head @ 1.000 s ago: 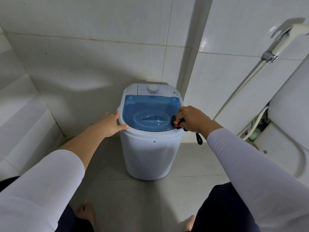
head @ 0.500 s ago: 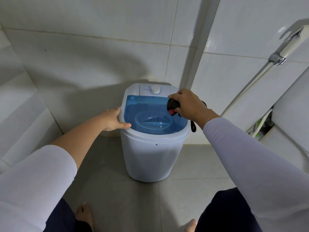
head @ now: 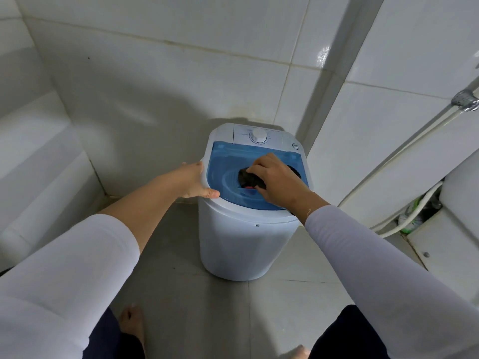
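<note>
A small white washing machine [head: 246, 244] with a see-through blue lid [head: 228, 161] stands on the tiled floor in a corner. A white dial [head: 258, 136] sits on its back panel. My left hand [head: 193, 181] grips the machine's left rim, thumb lying on top. My right hand [head: 277, 181] is over the middle of the lid and holds a black plug with a red part [head: 247, 178]; its black cord [head: 294, 170] shows behind the hand. Whether the plug touches the lid cannot be told.
White tiled walls close in behind and to the left. A spray hose [head: 404, 151] hangs down the right wall beside a white toilet [head: 461, 198]. My bare feet [head: 133, 325] stand on the grey floor tiles in front of the machine.
My right hand has carried the black plug from the lid's right edge up and then in over the lid's middle. My left hand has stayed on the left rim.
</note>
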### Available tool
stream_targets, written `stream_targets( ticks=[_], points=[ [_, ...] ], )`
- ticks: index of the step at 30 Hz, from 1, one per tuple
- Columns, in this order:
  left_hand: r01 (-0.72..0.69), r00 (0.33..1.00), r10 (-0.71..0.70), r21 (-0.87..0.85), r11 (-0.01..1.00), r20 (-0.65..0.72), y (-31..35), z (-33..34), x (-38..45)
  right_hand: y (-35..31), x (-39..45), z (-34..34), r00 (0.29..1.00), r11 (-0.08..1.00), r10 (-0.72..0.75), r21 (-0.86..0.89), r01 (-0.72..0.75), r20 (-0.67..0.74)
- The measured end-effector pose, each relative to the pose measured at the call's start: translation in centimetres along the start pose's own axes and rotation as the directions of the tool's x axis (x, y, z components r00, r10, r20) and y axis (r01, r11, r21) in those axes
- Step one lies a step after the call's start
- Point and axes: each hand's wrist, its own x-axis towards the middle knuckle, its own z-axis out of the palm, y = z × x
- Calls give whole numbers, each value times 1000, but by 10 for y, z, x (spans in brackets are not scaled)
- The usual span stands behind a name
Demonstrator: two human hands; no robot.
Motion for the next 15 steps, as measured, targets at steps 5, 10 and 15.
stream_targets(
  ticks=[5, 10, 15],
  points=[
    [8, 1000, -8, -7, 1000, 14, -6, 1, 4, 2, 3, -7, 991, 989, 53, 128, -68, 123],
    [25, 1000, -26, 11, 1000, 10, -8, 3, 7, 0, 11, -6, 982, 980, 107, 149, -131, 155],
    [37, 999, -37, 15, 999, 13, -10, 3, 10, -4, 15, -8, 963, 958, 204, 167, -234, 178]
  ],
)
